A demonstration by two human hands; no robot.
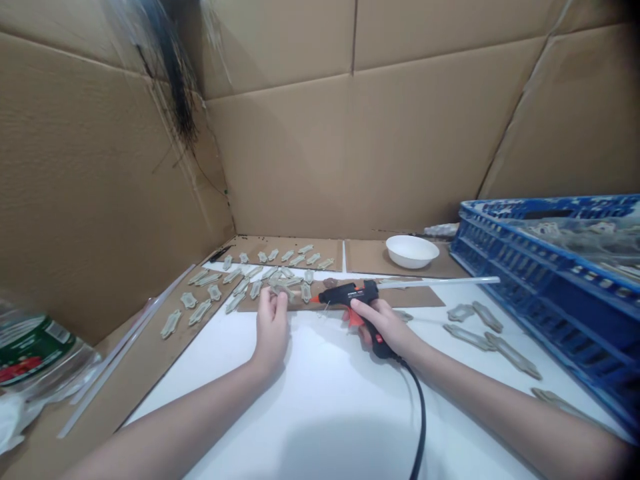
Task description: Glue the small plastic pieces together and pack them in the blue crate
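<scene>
The right hand [383,327] is clenched around the grip of a black hot glue gun [345,295], its orange trigger showing below the fingers and a long glue stick [440,283] running from its rear. The left hand [273,327] is curled, its fingertips [267,298] closed on a small beige shaped piece [283,291] just beside the gun's nozzle, over a cardboard strip [415,298] near the far edge of the white table [320,373]. More such pieces [200,312] lie towards the far left corner.
</scene>
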